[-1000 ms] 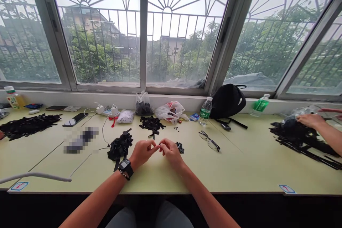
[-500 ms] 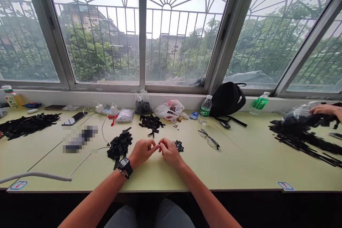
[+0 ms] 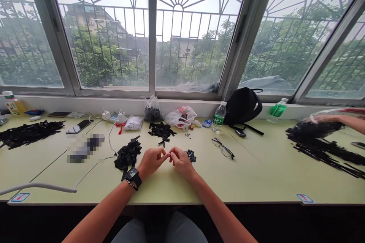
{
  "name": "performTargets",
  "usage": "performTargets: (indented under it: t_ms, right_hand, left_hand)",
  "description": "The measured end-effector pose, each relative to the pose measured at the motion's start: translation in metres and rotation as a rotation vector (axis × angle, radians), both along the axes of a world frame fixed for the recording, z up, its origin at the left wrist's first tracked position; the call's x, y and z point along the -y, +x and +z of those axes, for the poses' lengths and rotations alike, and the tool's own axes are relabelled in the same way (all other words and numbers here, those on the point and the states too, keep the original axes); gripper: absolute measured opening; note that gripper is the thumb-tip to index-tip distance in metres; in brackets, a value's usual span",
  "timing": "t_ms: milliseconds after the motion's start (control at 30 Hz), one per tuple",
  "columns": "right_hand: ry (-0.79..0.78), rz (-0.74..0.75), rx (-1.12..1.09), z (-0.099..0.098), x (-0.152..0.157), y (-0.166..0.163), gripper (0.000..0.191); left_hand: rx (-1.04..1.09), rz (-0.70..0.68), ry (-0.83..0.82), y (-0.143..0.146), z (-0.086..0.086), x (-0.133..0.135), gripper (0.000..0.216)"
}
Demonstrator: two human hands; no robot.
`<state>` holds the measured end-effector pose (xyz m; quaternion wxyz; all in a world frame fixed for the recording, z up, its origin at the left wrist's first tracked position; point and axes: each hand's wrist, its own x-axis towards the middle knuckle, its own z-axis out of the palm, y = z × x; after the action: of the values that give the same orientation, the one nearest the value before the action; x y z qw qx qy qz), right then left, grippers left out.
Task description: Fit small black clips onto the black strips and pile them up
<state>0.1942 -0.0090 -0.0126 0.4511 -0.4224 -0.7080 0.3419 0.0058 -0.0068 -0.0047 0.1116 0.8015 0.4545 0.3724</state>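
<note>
Over the middle of the pale green table (image 3: 242, 186), my left hand (image 3: 152, 162) and my right hand (image 3: 180, 160) meet at the fingertips. Both are closed in a pinch; whatever lies between the fingers is too small or hidden to name. Left of my left hand is a heap of black fabric strips (image 3: 128, 153). Just beyond my right hand sits a small pile of shiny dark pieces (image 3: 191, 155), partly covered by that hand. Farther back are more black strips (image 3: 161, 131) and a few loose tiny pieces (image 3: 187, 134).
Eyeglasses (image 3: 223, 148), a water bottle (image 3: 219, 117) and a black backpack (image 3: 242, 106) are to the right. Plastic bags (image 3: 181, 117) line the window side. A phone (image 3: 80, 126) and white cable (image 3: 110, 138) lie left. At far right, another person's hand (image 3: 330, 119) touches bagged black strips (image 3: 316, 129).
My hands stay in the same pinch at the same spot. At far right, the other person's hand has moved left and the clear bag there has shifted.
</note>
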Motion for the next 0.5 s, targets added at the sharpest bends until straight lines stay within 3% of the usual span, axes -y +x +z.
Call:
performTargets:
  t_ms: [500]
  right_hand:
    - [0.049,-0.015,0.085,-0.0030,-0.0014,0.0005,0.019]
  left_hand:
    - [-0.033,-0.018,0.022,-0.0007,-0.0036,0.0006,0.040]
